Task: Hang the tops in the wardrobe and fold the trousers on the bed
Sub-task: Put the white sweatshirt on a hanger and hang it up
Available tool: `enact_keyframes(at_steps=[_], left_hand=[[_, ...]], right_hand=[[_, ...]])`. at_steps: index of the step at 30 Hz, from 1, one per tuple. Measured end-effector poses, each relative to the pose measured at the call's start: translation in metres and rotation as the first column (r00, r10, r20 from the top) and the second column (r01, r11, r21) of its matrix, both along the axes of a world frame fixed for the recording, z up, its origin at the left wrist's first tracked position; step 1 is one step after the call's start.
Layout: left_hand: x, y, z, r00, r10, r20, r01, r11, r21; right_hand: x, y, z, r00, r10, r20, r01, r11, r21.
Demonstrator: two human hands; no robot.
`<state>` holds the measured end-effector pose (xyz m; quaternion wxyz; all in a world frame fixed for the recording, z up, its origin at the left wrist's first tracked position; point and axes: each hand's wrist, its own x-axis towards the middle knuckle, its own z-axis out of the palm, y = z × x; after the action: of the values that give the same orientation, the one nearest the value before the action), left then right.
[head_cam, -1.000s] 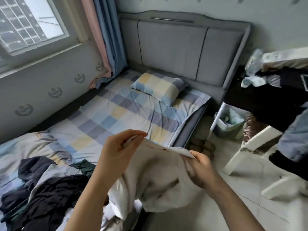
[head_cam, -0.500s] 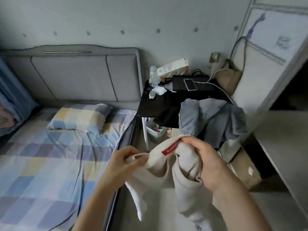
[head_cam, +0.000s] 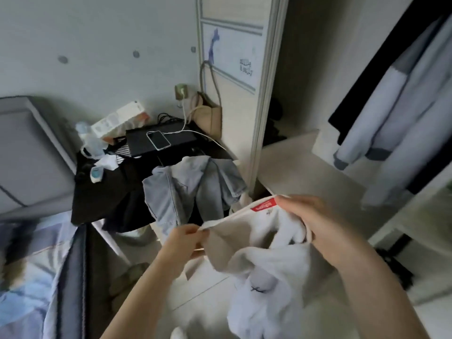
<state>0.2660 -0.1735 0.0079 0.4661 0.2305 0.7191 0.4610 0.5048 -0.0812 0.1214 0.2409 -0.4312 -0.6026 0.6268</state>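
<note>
Top [head_cam: 266, 263], white, soft knit, held by us in mid-air before the open wardrobe [head_cam: 271, 69]: neckline stretched into a taut edge between both hands, a red label [head_cam: 265, 206] sewn at the collar, the body bunched and hanging loose below. Left hand [head_cam: 184, 237]: forearm raised from lower centre, fingers and thumb pinching the collar's left end. Right hand [head_cam: 310, 216]: forearm angled in from lower right, fingers curled over the collar's right end just beside the red label, gripping a thick fold of cloth. Grey garment [head_cam: 193, 189], limp and creased, draped over a dark table [head_cam: 97, 199] just beyond our left hand. On that table we note a phone [head_cam: 158, 140] lying on a flat black case, with a white cable running to a wall socket. Pale blue clothes [head_cam: 396, 113] hang inside the wardrobe, upper right, above a pale shelf [head_cam: 305, 167]. Bed [head_cam: 31, 265] with checked sheet, blurred, at lower left.
</note>
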Motion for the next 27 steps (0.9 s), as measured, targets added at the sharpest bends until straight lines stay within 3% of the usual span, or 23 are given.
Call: enact_keyframes(at_steps=[2,4,6,8,11,13,16,19,21,27], left_hand=[[0.003,0.031,0.007,0.898,0.038,0.439,-0.055,0.998,0.026],[0.004,0.058,0.018,0.789,-0.011,0.615,-0.001,1.0,0.018],[0.002,0.087,0.025,0.724,-0.146,0.674,0.172,0.985,0.028],[-0.001,0.114,0.034,0.708,-0.286,0.646,0.356,0.934,0.024],[-0.011,0.152,0.042,0.799,-0.43,0.421,0.486,0.874,-0.03],[-0.021,0.179,0.046,0.832,-0.42,0.362,0.454,0.891,-0.009],[-0.037,0.219,0.058,0.755,-0.385,0.53,0.423,0.904,0.054],[-0.043,0.261,0.077,0.678,-0.336,0.654,0.394,0.917,0.062],[-0.041,0.285,0.094,0.642,-0.359,0.678,0.402,0.91,0.101],[-0.026,0.336,0.156,0.566,-0.551,0.613,0.519,0.816,0.255]], right_hand=[[0.005,0.016,-0.007,0.985,-0.164,0.055,0.163,0.986,0.036],[0.007,0.03,-0.014,0.958,-0.273,0.084,0.271,0.962,0.041],[0.01,0.049,-0.02,0.914,-0.404,0.022,0.405,0.912,-0.068],[0.012,0.066,-0.021,0.805,-0.586,-0.087,0.536,0.783,-0.315],[0.016,0.088,-0.017,0.598,-0.778,-0.191,0.606,0.595,-0.528],[0.018,0.093,-0.013,0.559,-0.793,-0.245,0.654,0.602,-0.458],[0.017,0.101,-0.005,0.57,-0.801,-0.186,0.752,0.599,-0.274],[0.016,0.111,0.004,0.451,-0.888,-0.086,0.868,0.459,-0.189],[0.014,0.118,0.013,0.428,-0.903,-0.044,0.903,0.43,-0.031],[0.001,0.128,0.042,0.471,-0.882,-0.004,0.858,0.456,0.236]])
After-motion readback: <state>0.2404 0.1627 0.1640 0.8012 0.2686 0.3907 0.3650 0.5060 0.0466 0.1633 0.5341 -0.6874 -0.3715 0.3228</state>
